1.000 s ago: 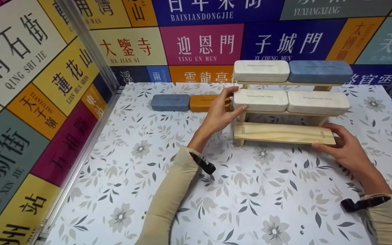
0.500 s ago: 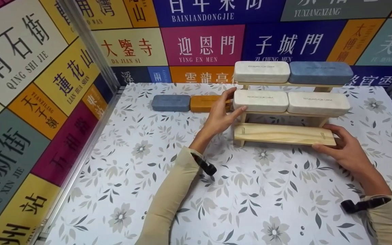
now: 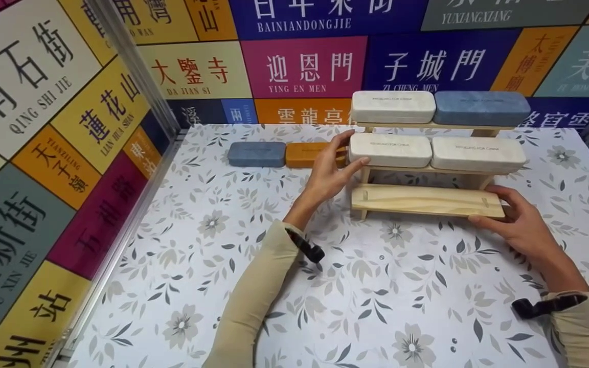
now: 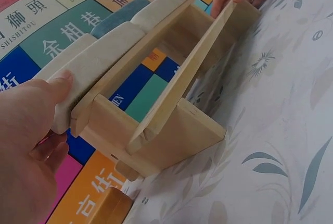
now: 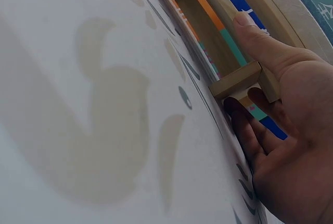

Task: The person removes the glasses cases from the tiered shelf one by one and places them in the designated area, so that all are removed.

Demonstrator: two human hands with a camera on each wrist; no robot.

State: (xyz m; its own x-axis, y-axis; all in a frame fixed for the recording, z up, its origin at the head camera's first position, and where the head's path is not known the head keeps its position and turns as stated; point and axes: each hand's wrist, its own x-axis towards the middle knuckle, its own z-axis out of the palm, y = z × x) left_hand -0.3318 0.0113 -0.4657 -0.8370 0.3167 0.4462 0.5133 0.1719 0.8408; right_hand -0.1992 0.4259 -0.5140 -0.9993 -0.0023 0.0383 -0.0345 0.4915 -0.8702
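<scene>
The left hand (image 3: 329, 168) pinches the left end of a cream-white, rounded oblong case with a marbled surface (image 3: 390, 149), thumb on its front and fingers round its end. The case sits between two and three o'clock from that hand, on the middle shelf of a pale wooden three-tier stand (image 3: 427, 199). Between three and four o'clock from the left hand, the right hand (image 3: 517, 220) grips the right end of the bottom shelf, thumb in front.

The step in hand looks like squaring the case on its shelf. To do it well, the right hand should brace the frame without lifting it while the left nudges the case gently along the board, since its end seems to jut slightly past the shelf. Too hard a push could shove a second cream-white oblong case (image 3: 478, 154), at three o'clock from it.

The stand is bare wood with wavy grain and flat boards. The cases have soft corners and tiny print, too fine to read. Higher, near one o'clock from the left hand, a white marbled case (image 3: 392, 106) adjoins a slate-blue one (image 3: 481, 108). Between nine and ten o'clock, a smaller-looking blue oblong case (image 3: 256, 154) and a partly hidden orange case (image 3: 304, 154) lie on a white, floral-print cloth (image 3: 356, 327).
</scene>
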